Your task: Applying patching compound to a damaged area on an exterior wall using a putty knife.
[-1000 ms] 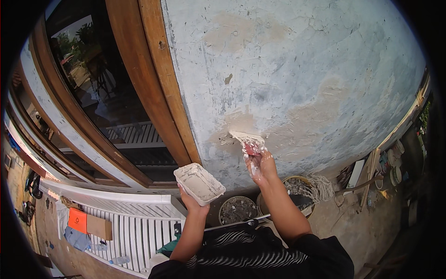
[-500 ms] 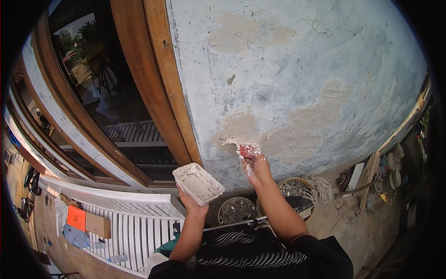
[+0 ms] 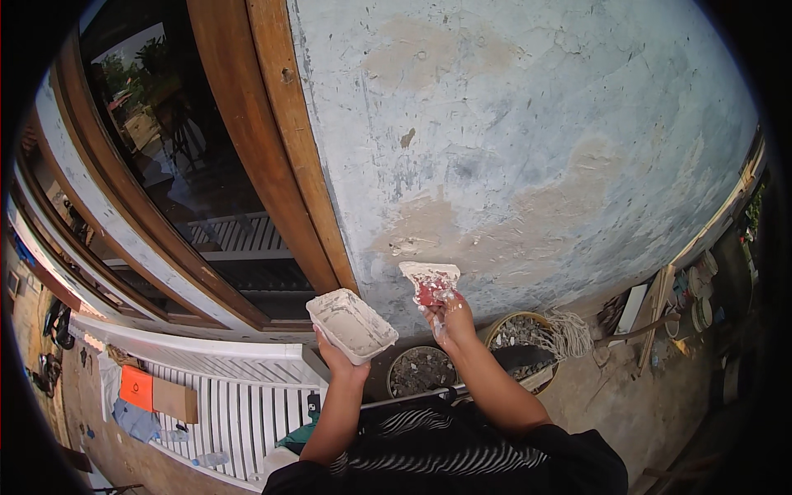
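Observation:
My left hand is wrapped round a white rectangular tub, whose inside is coated with pale beige putty. In my right hand is a red putty scraper, its broad edge loaded with whitish putty. White smears cover the fingers of that hand. The scraper stands a little off the pale blue wall, just below a beige patch. At the lower part of this patch sits a small raised dab of putty.
Left of the wall runs a brown wooden window frame. A white slatted bench carries an orange box, a brown box and plastic bottles. Below the wall stand two containers of rubble, one beside a stringy mop head.
My right hand has drawn the scraper down and away from the wall, and its putty-covered edge now shows. A dab remains on the patch. My left hand and the tub have hardly moved.

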